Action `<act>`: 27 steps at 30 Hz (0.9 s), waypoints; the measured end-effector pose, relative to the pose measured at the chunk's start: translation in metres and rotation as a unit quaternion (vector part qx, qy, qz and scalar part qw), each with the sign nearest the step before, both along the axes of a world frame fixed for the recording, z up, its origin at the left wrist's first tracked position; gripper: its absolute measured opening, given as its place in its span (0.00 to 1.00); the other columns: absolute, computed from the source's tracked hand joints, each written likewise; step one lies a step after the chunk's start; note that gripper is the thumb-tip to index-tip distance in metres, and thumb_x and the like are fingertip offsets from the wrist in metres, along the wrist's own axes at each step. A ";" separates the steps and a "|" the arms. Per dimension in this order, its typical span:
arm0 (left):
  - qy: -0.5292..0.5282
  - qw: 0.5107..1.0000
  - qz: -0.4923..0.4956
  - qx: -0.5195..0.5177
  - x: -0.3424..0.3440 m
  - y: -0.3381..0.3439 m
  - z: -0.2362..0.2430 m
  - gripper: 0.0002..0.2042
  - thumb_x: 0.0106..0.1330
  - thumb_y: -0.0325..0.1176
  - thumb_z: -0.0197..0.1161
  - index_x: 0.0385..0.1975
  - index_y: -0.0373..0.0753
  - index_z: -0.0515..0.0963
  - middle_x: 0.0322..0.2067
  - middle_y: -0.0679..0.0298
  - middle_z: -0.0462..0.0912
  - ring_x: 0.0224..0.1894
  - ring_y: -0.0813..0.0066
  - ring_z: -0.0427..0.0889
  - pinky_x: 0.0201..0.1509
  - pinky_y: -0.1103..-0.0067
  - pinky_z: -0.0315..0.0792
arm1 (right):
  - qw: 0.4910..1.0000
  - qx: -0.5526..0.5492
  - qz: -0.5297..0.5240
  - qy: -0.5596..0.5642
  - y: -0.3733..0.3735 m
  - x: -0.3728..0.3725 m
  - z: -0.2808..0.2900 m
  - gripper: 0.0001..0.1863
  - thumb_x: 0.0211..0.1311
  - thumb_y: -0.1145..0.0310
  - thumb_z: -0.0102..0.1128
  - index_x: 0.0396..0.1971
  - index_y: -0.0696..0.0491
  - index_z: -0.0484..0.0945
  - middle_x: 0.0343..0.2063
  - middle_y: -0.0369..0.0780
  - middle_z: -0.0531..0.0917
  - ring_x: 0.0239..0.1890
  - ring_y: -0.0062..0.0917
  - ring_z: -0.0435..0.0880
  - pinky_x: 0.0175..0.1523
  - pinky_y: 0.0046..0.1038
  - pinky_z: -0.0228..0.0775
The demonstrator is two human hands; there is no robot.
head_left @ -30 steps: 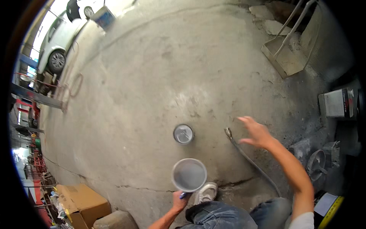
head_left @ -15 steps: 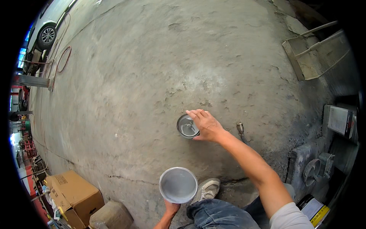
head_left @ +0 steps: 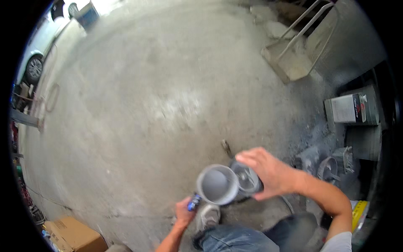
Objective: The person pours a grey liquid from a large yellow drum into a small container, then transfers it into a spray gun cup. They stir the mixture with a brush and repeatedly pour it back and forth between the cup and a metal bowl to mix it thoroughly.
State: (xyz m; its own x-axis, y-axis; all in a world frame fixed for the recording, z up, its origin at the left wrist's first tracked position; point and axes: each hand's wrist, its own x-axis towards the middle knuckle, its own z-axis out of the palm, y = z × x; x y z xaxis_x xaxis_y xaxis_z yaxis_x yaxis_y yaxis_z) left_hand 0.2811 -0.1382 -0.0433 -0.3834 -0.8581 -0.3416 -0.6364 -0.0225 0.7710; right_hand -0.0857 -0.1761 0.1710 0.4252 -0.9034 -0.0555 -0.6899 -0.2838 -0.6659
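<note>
My left hand (head_left: 184, 212) is closed around a blue-and-dark piece (head_left: 194, 202) at the lower left side of a round cup (head_left: 217, 185). Pale walls ring the cup, and smooth grey liquid appears to lie inside. Just to its right, my right hand (head_left: 268, 170) grips a round, dark-rimmed grey container (head_left: 244, 178) by its far and right sides. Some uneven grey shape shows inside that container; blur hides its details. The two rims touch or overlap in view, with the container tilted toward the cup.
Beyond the hands lies a hose end with a metal fitting (head_left: 226, 147) on the concrete floor (head_left: 126, 109). A metal dustpan-like scoop (head_left: 289, 63) stands far right, and a rectangular tin (head_left: 348, 108) sits below it. At lower left is a cardboard box (head_left: 75, 235).
My right hand has brought the container back toward me, beside the cup in my left hand. The cup has shifted right and up in view. The whole view has turned.
</note>
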 end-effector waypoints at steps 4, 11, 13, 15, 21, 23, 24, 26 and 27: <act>-0.014 0.997 -0.058 -0.053 -0.043 0.001 0.008 0.12 0.58 0.43 0.68 0.28 0.40 0.79 0.24 0.47 0.78 0.28 0.42 0.78 0.29 0.61 0.70 | 0.996 -0.003 -0.058 -0.064 0.051 -0.006 0.012 0.54 0.36 0.64 0.77 0.67 0.53 0.56 0.59 0.47 0.64 0.60 0.45 0.66 0.65 0.40 0.63; -0.025 0.987 -0.147 -0.063 -0.102 0.015 0.040 0.15 0.62 0.49 0.63 0.32 0.43 0.80 0.25 0.48 0.80 0.30 0.42 0.80 0.32 0.59 0.71 | 0.986 -0.030 -0.154 -0.050 0.137 -0.034 0.055 0.51 0.38 0.60 0.78 0.65 0.53 0.61 0.60 0.46 0.65 0.60 0.43 0.69 0.64 0.38 0.65; -0.018 0.977 -0.200 -0.067 -0.119 0.020 0.050 0.15 0.62 0.50 0.62 0.34 0.43 0.79 0.26 0.47 0.80 0.31 0.42 0.80 0.33 0.58 0.71 | 0.986 -0.032 -0.160 -0.031 0.151 -0.040 0.069 0.50 0.39 0.60 0.77 0.65 0.53 0.61 0.60 0.45 0.65 0.61 0.42 0.69 0.64 0.39 0.66; -0.013 0.965 -0.253 -0.069 -0.133 0.025 0.054 0.15 0.62 0.49 0.62 0.35 0.44 0.79 0.26 0.46 0.80 0.32 0.42 0.80 0.34 0.57 0.70 | 0.990 -0.040 -0.137 -0.005 0.165 -0.047 0.073 0.49 0.39 0.60 0.77 0.65 0.52 0.62 0.60 0.45 0.66 0.61 0.42 0.69 0.65 0.39 0.66; -0.003 0.933 -0.355 -0.062 -0.161 0.036 0.070 0.12 0.60 0.41 0.60 0.38 0.40 0.79 0.28 0.47 0.81 0.34 0.42 0.79 0.38 0.57 0.71 | 0.993 0.014 -0.083 0.084 0.206 -0.067 0.091 0.50 0.38 0.63 0.77 0.66 0.46 0.61 0.64 0.38 0.65 0.67 0.45 0.63 0.67 0.42 0.65; 0.008 0.917 -0.393 -0.075 -0.168 0.032 0.074 0.12 0.60 0.40 0.60 0.37 0.40 0.79 0.28 0.47 0.81 0.34 0.42 0.79 0.38 0.57 0.71 | 0.992 -0.002 -0.022 0.127 0.216 -0.067 0.093 0.51 0.37 0.64 0.77 0.67 0.44 0.61 0.66 0.36 0.63 0.68 0.47 0.60 0.67 0.43 0.64; 0.012 0.911 -0.404 -0.076 -0.168 0.031 0.075 0.12 0.59 0.40 0.60 0.37 0.40 0.79 0.28 0.47 0.81 0.34 0.42 0.79 0.38 0.56 0.71 | 0.990 -0.011 0.013 0.142 0.219 -0.066 0.091 0.52 0.37 0.64 0.77 0.67 0.43 0.61 0.67 0.35 0.63 0.69 0.48 0.59 0.67 0.44 0.64; 0.019 0.901 -0.426 -0.079 -0.168 0.027 0.076 0.12 0.58 0.39 0.61 0.37 0.40 0.79 0.28 0.47 0.81 0.34 0.42 0.79 0.39 0.56 0.72 | 0.975 -0.030 0.068 0.210 0.225 -0.064 0.092 0.51 0.38 0.65 0.75 0.68 0.42 0.60 0.68 0.33 0.61 0.70 0.48 0.57 0.68 0.45 0.63; 0.024 0.891 -0.444 -0.092 -0.171 0.024 0.071 0.12 0.58 0.38 0.61 0.37 0.40 0.79 0.27 0.47 0.81 0.34 0.42 0.79 0.38 0.56 0.72 | 0.963 -0.038 0.094 0.250 0.227 -0.063 0.095 0.50 0.39 0.65 0.75 0.68 0.42 0.60 0.69 0.32 0.60 0.70 0.49 0.56 0.68 0.45 0.62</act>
State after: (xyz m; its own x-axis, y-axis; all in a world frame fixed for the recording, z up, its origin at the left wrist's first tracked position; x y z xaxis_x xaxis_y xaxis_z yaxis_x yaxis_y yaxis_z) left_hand 0.1101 -0.1139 0.0273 -0.9495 -0.2486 -0.1913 -0.3063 0.6031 0.7365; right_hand -0.1491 0.0509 0.2663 0.5186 -0.8226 -0.2332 -0.8508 -0.4694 -0.2363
